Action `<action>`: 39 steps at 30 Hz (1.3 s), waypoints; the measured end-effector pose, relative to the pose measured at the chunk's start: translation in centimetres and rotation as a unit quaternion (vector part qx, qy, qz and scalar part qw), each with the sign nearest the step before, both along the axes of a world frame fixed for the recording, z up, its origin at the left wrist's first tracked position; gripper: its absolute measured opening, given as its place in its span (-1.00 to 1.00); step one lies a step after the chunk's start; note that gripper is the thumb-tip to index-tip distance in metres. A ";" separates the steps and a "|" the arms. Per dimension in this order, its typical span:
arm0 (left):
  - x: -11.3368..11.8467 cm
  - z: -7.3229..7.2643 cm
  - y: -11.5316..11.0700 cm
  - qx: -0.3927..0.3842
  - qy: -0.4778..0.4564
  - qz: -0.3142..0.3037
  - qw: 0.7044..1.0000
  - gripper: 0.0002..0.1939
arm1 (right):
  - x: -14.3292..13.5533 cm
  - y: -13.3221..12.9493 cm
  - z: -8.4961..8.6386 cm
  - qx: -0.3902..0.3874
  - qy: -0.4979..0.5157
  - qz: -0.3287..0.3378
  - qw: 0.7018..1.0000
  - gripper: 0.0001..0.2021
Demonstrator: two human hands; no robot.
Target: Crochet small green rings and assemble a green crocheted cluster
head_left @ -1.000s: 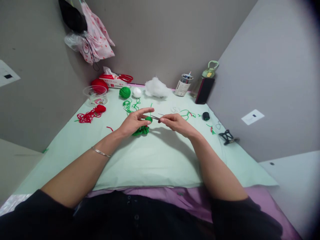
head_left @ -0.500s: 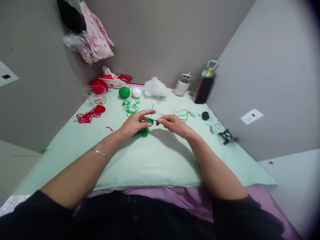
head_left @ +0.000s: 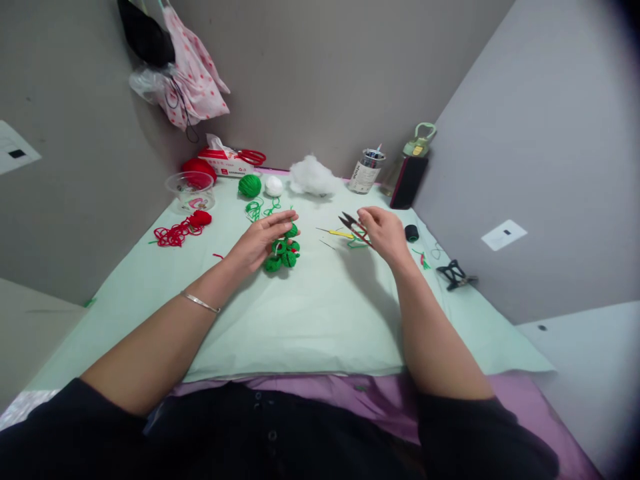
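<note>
in front of the white fluff [head_left: 315,177], our loosely curled left hand [head_left: 250,247] is holding the green crochet cluster [head_left: 289,259], seemingly steadying it; right of the fluff, our closed right hand [head_left: 385,233] is gripping snips [head_left: 353,224], apparently angling blades clear.

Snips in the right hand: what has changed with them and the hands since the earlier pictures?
The right hand has moved to the right, away from the left hand, taking the snips along. The yellow hook, mostly hidden before, now shows on the table cover. The left hand still holds the green crocheted piece; the green yarn ball and white stuffing stayed put.
</note>
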State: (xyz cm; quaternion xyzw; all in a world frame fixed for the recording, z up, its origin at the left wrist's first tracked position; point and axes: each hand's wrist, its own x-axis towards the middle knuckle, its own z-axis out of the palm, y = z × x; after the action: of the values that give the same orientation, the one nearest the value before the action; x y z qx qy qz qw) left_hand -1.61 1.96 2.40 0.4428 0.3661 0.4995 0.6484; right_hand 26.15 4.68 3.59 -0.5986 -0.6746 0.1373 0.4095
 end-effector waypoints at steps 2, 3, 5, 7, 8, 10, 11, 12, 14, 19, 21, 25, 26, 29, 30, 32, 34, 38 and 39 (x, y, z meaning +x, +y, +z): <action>-0.1 0.4 0.0 -0.020 -0.024 0.007 0.999 -0.67 | -0.2 0.2 -0.4 0.022 -0.005 -0.020 1.000 -0.57; -0.1 0.5 0.0 -0.028 -0.034 0.009 0.999 -0.70 | -0.5 0.1 -0.6 0.015 0.009 -0.007 1.000 -0.58; -0.1 0.7 -0.1 -0.042 -0.053 0.010 0.998 -0.74 | -1.7 -0.3 -0.9 -0.008 0.031 0.049 0.998 -0.62; 0.1 0.8 -0.2 -0.050 -0.071 0.006 0.996 -0.77 | -3.2 -1.1 -1.1 -0.047 0.055 0.126 0.989 -0.64; 0.2 0.8 -0.2 -0.052 -0.079 0.004 0.995 -0.77 | -4.0 -1.6 -1.2 -0.075 0.076 0.176 0.978 -0.63; 0.5 0.8 -0.4 -0.052 -0.092 0.002 0.994 -0.78 | -5.6 -2.6 -1.5 -0.149 0.145 0.302 0.930 -0.56; 0.7 0.8 -0.4 -0.050 -0.095 0.001 0.994 -0.77 | -6.3 -3.0 -1.7 -0.177 0.173 0.354 0.902 -0.51; 0.8 0.8 -0.5 -0.047 -0.097 0.000 0.994 -0.77 | -6.9 -3.4 -1.9 -0.198 0.197 0.392 0.876 -0.47; 1.1 0.7 -0.7 -0.038 -0.094 -0.001 0.995 -0.77 | -7.8 -3.8 -2.2 -0.227 0.231 0.424 0.846 -0.45; 1.1 0.2 -0.5 -0.006 -0.051 0.011 0.999 -0.72 | -7.8 -3.7 -2.3 -0.304 0.270 0.406 0.818 -0.67; 0.8 -0.2 -0.2 0.011 -0.019 0.021 1.000 -0.67 | -7.5 -3.6 -2.2 -0.312 0.297 0.394 0.812 -0.69; 0.0 -1.1 0.7 0.065 0.064 0.080 0.993 -0.58 | -7.2 -3.4 -1.8 -0.309 0.383 0.380 0.783 -0.69; -0.3 -1.3 0.9 0.082 0.087 0.097 0.988 -0.59 | -7.2 -3.4 -1.8 -0.311 0.399 0.377 0.776 -0.70; -0.9 -1.4 1.4 0.130 0.146 0.132 0.972 -0.64 | -7.2 -3.3 -1.5 -0.306 0.434 0.365 0.765 -0.76; -1.1 -1.3 1.4 0.142 0.160 0.138 0.967 -0.64 | -7.2 -3.3 -1.5 -0.301 0.443 0.360 0.764 -0.78; -1.2 -1.0 1.4 0.161 0.176 0.137 0.961 -0.64 | -7.1 -3.2 -1.5 -0.295 0.457 0.350 0.763 -0.80; -1.2 -0.7 1.4 0.169 0.184 0.113 0.962 -0.71 | -7.1 -3.1 -1.5 -0.293 0.464 0.343 0.762 -0.83; -1.0 -0.6 1.3 0.166 0.198 0.030 0.965 -0.75 | -7.1 -3.1 -1.5 -0.288 0.466 0.343 0.763 -0.86; -1.0 -0.7 1.3 0.165 0.199 0.016 0.966 -0.72 | -7.1 -3.1 -1.5 -0.288 0.465 0.343 0.763 -0.85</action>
State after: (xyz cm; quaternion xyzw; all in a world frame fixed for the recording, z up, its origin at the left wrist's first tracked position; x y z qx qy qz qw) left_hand -2.58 3.23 1.70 0.6281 0.4072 0.4649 0.4728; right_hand 19.04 1.54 2.13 -0.2796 -0.4906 0.7182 0.4066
